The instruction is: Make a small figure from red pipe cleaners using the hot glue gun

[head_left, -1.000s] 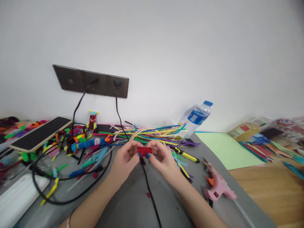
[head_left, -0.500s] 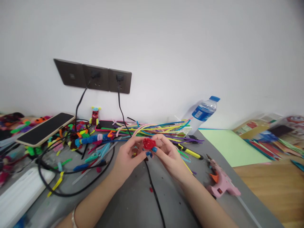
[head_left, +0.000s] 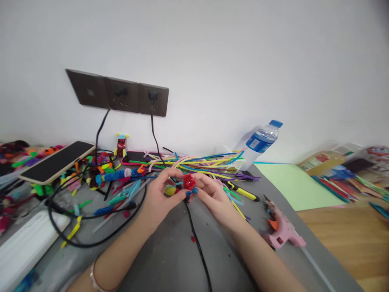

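Between my two hands is a small, fuzzy red piece (head_left: 189,181) that looks like coiled pipe cleaner. My left hand (head_left: 162,198) pinches it from the left between thumb and fingertips. From the right, my right hand (head_left: 211,198) grips the same piece, its thumb near the left thumb. Both hands are held above the grey table (head_left: 170,251). Behind them lies a heap of coloured pipe cleaners (head_left: 200,162). A bit of yellow and red shows in the gap of my left hand; whether it is attached I cannot tell.
A pink glue gun (head_left: 284,231) and a yellow cutter knife (head_left: 244,191) lie at right. A water bottle (head_left: 261,140) leans against the wall. On the left are a phone (head_left: 57,161), a looped black cable (head_left: 88,244) and a white power strip (head_left: 30,247).
The red piece has been turned slightly between my fingers and sits a little further left. Both hands keep their grip; the camera view has shifted a little.
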Demonstrator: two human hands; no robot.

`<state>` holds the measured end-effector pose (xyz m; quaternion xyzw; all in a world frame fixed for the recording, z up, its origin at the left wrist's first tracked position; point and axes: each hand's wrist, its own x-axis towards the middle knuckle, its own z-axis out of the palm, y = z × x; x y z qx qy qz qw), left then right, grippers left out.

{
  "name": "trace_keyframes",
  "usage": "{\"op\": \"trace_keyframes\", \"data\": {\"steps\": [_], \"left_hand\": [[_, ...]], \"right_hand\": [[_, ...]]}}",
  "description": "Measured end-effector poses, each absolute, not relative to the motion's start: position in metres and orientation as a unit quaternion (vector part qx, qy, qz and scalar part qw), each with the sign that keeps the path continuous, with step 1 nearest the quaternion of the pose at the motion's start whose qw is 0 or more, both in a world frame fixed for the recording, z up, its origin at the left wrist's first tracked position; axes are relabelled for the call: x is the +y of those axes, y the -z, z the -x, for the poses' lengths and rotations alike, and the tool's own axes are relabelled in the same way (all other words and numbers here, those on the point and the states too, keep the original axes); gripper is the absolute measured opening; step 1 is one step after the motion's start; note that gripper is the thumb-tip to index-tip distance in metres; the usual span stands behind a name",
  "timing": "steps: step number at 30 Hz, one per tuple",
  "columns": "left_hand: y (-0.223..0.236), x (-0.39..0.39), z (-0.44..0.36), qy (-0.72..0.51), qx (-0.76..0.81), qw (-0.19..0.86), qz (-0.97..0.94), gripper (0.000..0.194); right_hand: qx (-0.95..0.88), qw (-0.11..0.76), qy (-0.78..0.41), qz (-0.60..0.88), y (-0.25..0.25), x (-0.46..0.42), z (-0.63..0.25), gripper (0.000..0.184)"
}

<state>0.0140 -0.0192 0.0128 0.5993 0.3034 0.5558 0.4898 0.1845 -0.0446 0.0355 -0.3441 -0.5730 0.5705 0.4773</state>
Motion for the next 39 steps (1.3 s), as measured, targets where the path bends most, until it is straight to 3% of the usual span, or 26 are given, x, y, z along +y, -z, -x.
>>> {"op": "trace_keyframes", "data": {"steps": [12, 17, 21, 26, 33, 39], "left_hand": [[-0.011, -0.016, -0.012, -0.518, 0.262, 0.523, -0.625, 0.022], [-0.014, -0.017, -0.011, -0.488, 0.252, 0.526, -0.65, 0.034], [-0.018, -0.014, -0.009, -0.483, 0.245, 0.541, -0.643, 0.024], [-0.021, -0.001, 0.001, -0.547, 0.248, 0.548, -0.582, 0.022], [-0.021, 0.015, 0.015, -0.645, 0.279, 0.54, -0.463, 0.033], [-0.032, 0.03, 0.038, -0.694, 0.3, 0.523, -0.393, 0.032]], "right_hand": [[-0.575, 0.497, -0.537, 0.366, -0.032, -0.046, -0.182, 0.033], [-0.607, 0.512, -0.474, 0.38, -0.022, -0.045, -0.184, 0.029], [-0.633, 0.507, -0.441, 0.384, -0.022, -0.045, -0.185, 0.02], [-0.648, 0.507, -0.41, 0.393, -0.028, -0.045, -0.188, 0.019], [-0.772, 0.412, -0.184, 0.448, -0.025, -0.042, -0.193, 0.019], [-0.806, 0.374, -0.171, 0.426, -0.023, -0.042, -0.191, 0.026]]}}
